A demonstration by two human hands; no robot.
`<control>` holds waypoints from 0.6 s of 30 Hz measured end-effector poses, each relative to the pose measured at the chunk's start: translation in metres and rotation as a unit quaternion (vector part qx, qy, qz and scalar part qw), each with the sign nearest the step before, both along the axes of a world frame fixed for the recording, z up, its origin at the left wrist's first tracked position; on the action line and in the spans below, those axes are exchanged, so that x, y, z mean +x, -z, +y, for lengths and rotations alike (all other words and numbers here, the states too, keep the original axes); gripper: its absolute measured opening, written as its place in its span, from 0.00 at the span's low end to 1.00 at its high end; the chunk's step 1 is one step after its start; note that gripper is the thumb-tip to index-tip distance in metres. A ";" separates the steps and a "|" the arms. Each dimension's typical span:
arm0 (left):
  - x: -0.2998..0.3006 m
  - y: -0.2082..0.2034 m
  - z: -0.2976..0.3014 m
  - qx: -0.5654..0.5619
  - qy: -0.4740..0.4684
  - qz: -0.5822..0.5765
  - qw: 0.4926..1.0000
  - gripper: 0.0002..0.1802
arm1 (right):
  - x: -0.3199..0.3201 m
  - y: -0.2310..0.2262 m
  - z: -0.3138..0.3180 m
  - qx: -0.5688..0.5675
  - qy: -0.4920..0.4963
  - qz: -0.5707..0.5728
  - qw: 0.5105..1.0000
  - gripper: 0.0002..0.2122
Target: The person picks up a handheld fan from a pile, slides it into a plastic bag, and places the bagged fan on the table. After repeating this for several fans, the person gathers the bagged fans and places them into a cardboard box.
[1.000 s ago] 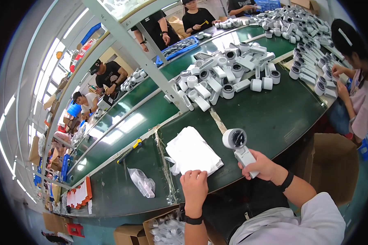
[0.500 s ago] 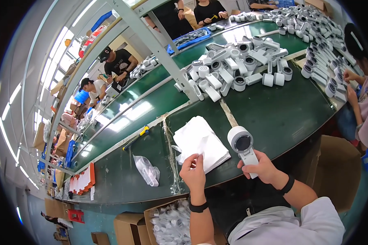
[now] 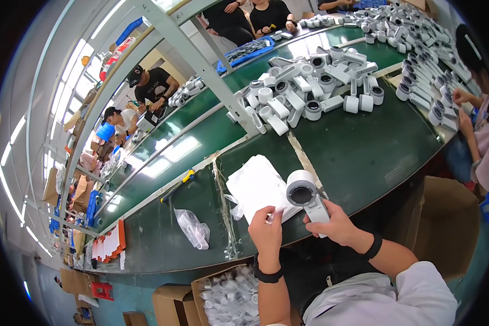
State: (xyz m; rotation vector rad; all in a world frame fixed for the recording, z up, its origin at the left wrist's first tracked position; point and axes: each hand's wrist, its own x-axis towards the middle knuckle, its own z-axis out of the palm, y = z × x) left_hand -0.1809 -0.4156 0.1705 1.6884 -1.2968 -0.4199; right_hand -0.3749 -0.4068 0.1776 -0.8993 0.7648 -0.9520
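My right hand (image 3: pixel 334 224) is wrapped round the handle of a white handheld fan (image 3: pixel 304 191). Its round head with a dark face points up and away from me, over the right edge of a stack of thin white plastic bags (image 3: pixel 255 182). At the near edge of that stack is my left hand (image 3: pixel 266 231), its thumb and fingers pinched on what looks like the edge of a bag; the fingers partly hide the grip. Left of the stack lies a crumpled clear bag (image 3: pixel 192 229) on the green table (image 3: pixel 152 233).
A big heap of similar fans (image 3: pixel 309 89) covers the far part of the table. A yellow-handled tool (image 3: pixel 177 186) lies at left, beyond orange-and-white boxes (image 3: pixel 108 242). Below the edge stand a carton of bagged fans (image 3: pixel 231 296) and another carton (image 3: pixel 445 228). Co-workers sit around.
The fan in my right hand has moved left, toward the bag stack. My left hand has shifted slightly right and down along the stack's near edge.
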 end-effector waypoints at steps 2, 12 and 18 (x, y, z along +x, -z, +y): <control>-0.001 -0.006 0.001 0.054 0.031 -0.020 0.998 0.16 | 0.002 0.000 -0.002 0.011 0.016 0.000 1.000 0.18; 0.009 -0.017 0.012 -0.001 0.131 -0.337 0.932 0.19 | -0.004 0.005 0.001 0.018 0.035 -0.013 0.999 0.16; 0.022 -0.006 0.009 -0.020 0.137 -0.304 0.943 0.06 | 0.001 0.008 0.001 0.020 0.028 -0.016 0.999 0.14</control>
